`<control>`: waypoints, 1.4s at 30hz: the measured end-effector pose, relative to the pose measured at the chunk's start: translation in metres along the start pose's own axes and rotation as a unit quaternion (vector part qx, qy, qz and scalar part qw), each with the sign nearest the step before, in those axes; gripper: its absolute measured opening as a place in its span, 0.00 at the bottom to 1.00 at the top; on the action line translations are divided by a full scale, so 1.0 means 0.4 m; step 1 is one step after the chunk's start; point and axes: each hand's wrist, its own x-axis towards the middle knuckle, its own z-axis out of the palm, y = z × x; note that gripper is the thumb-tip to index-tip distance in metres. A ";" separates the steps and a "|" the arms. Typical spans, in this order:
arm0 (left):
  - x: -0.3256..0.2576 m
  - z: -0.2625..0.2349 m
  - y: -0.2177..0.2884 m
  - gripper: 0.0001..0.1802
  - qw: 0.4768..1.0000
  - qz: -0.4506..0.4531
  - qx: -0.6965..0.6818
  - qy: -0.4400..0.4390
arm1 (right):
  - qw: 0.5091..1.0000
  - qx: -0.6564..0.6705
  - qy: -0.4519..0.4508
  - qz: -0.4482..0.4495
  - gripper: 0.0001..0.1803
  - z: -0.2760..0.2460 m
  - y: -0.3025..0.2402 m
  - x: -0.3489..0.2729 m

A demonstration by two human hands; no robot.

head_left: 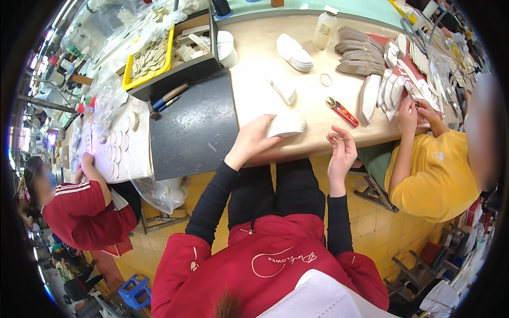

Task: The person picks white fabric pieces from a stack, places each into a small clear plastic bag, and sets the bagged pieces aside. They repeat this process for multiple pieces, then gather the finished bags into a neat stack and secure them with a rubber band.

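Observation:
My left hand [257, 139] grips the left end of a stack of white curved pieces [289, 124] near the table's front edge. Fingers and thumb wrap that end of the stack. To its right, my right hand [342, 151] is raised at the edge with curled fingers. Between its fingertips is a thin yellowish strand that looks like a rubber band [340, 139]. A smaller white stack [282, 89] lies just beyond my left hand, and a larger one [295, 53] farther back. A loose rubber band [325, 80] and a red tool with a metal end [342, 112] lie beyond my right hand.
A dark mat [193, 124] with pens and a black box [180, 69] holding a yellow tray [127, 79] are on the left. A capped bottle [324, 29] stands at the back. Bundled grey-brown pieces [360, 53] lie right. A co-worker in yellow [437, 175] sits close on the right.

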 end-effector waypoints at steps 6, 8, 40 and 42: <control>-0.069 0.008 0.053 0.34 0.674 -0.224 -0.681 -0.179 | 0.971 0.145 -0.184 0.051 0.45 0.012 -0.039 -0.024; -0.097 0.017 0.072 0.35 0.520 -0.227 -0.785 -0.249 | 0.950 0.128 -0.270 0.089 0.56 0.036 -0.051 -0.031; -0.151 -0.097 0.147 0.30 0.954 -0.072 -0.289 -0.006 | 0.953 0.103 -0.278 0.059 0.53 0.163 -0.119 -0.142; -0.165 -0.127 0.139 0.28 0.957 -0.113 -0.252 -0.091 | 0.942 -0.046 -0.332 0.012 0.48 0.146 -0.141 -0.124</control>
